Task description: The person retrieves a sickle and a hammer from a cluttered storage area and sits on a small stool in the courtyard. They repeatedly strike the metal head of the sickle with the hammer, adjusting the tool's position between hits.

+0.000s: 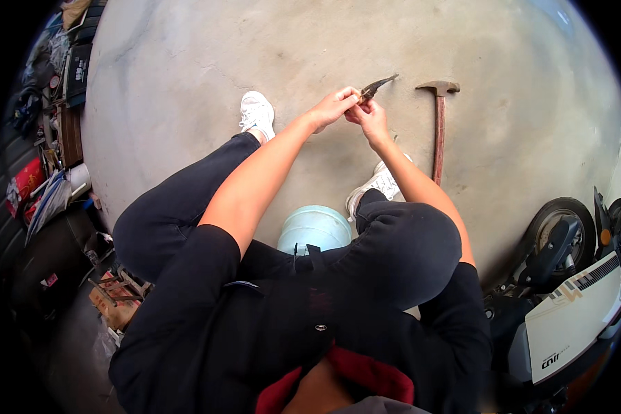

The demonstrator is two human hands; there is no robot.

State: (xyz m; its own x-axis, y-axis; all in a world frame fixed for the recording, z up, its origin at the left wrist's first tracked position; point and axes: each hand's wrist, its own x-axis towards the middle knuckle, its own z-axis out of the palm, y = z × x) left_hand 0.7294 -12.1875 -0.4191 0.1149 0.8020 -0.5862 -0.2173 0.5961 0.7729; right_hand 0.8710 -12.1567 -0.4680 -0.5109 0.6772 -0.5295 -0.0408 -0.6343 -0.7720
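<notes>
Concrete floor (pixel 186 55) all round; black-clad person (pixel 324 297), knees apart; white-panelled motorbike (pixel 576 314) at person's right; pale-blue drum (pixel 315 228) between thighs; hammer (pixel 439 127), reddish handle, flat on floor; left hand (pixel 332 109) and right hand (pixel 371 123) close together, both grasping dark curved tool (pixel 374 89) above floor, left of hammer, exact kind unclear from here

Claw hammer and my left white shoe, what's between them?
In the head view, your left hand and right hand show between them, holding a dark pointed tool.
</notes>
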